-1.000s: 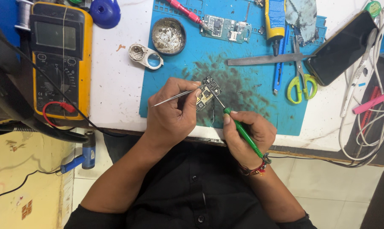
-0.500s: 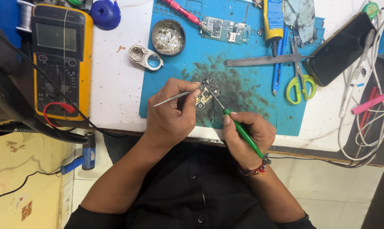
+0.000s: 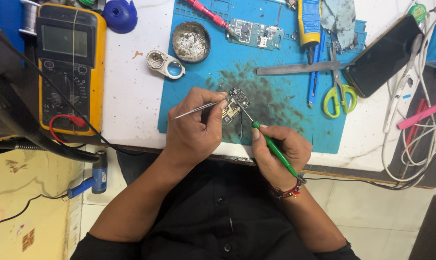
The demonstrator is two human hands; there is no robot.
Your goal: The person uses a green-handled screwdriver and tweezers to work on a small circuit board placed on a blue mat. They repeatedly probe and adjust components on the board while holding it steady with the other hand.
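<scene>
Gripping a green-handled tool [image 3: 275, 148], the right hand [image 3: 278, 151] had fingers closed round its shaft, the tip angled up-left onto the small circuit board [image 3: 234, 107]. Just left, the left hand [image 3: 194, 129] pinched tweezers [image 3: 197, 110] whose tips met that board. Beyond lay the blue mat [image 3: 275, 62]. Against the earlier frames, nothing had visibly shifted.

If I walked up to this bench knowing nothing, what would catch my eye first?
Two hands meet over a small circuit board on the stained blue mat: the left hand holds tweezers, the right hand a green-handled tool. Far left lies a yellow multimeter; yellow-handled scissors lie right.
</scene>
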